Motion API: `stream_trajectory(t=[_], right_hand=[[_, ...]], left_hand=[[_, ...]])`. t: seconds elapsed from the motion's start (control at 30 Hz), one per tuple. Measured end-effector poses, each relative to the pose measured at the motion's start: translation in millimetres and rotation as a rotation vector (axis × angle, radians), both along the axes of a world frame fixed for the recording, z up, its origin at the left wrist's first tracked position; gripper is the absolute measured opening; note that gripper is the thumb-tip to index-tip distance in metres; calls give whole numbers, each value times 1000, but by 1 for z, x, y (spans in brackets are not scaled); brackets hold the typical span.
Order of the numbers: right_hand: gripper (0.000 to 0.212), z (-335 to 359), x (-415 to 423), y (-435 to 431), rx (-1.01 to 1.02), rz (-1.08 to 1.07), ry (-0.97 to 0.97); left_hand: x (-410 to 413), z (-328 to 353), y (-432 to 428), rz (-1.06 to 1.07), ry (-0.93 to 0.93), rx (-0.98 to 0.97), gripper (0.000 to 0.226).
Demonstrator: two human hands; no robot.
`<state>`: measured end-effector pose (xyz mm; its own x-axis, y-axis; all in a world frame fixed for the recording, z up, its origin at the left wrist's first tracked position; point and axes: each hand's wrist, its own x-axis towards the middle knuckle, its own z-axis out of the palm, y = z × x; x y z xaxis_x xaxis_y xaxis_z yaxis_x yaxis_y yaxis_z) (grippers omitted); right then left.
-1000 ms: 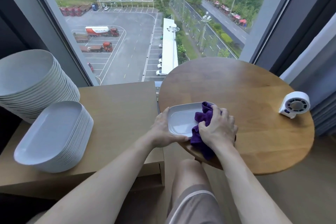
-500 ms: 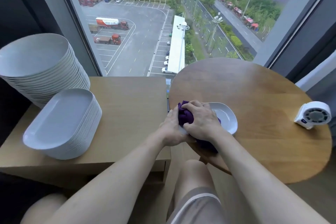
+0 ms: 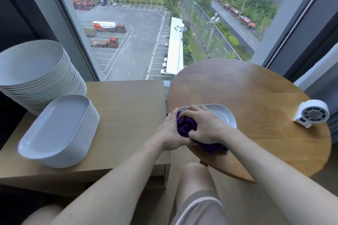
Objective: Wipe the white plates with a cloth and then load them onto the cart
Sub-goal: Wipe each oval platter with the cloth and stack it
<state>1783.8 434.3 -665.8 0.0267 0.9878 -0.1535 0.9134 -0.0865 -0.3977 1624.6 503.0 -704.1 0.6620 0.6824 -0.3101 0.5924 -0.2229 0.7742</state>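
Note:
A white oblong plate (image 3: 224, 115) lies at the near left edge of the round wooden table (image 3: 256, 100). My right hand (image 3: 203, 125) grips a bunched purple cloth (image 3: 185, 125) and presses it on the plate's left half. My left hand (image 3: 171, 132) holds the plate's left end, with the thumb curled under the rim. On the low wooden cabinet (image 3: 128, 115) to the left stand a stack of white oblong plates (image 3: 60, 131) and, behind it, a taller stack of round white plates (image 3: 36, 73). No cart is in view.
A small white fan (image 3: 311, 113) stands at the table's right edge. A large window with a dark frame rises directly behind the cabinet and the table. My bare knees show below the table edge.
My right hand has carried the cloth from the plate's right end to its left end, so the right half now shows. The left hand keeps its hold. The camera has shifted.

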Motion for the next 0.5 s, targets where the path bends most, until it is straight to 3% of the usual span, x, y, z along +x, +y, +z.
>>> stream_trajectory(t=[0.07,0.17,0.5], right_hand=[[66,-4,6,3,15,-35,-94],[69,-8,16,9,-4,-98,-188],[56,-4,61,-17,-108,-421,-404]], left_hand=[[1,3,-3,23,-38,-9,130],[0,6,-5,-5,-57,-2,143],[-2,6,-1,-8,8,85,127]])
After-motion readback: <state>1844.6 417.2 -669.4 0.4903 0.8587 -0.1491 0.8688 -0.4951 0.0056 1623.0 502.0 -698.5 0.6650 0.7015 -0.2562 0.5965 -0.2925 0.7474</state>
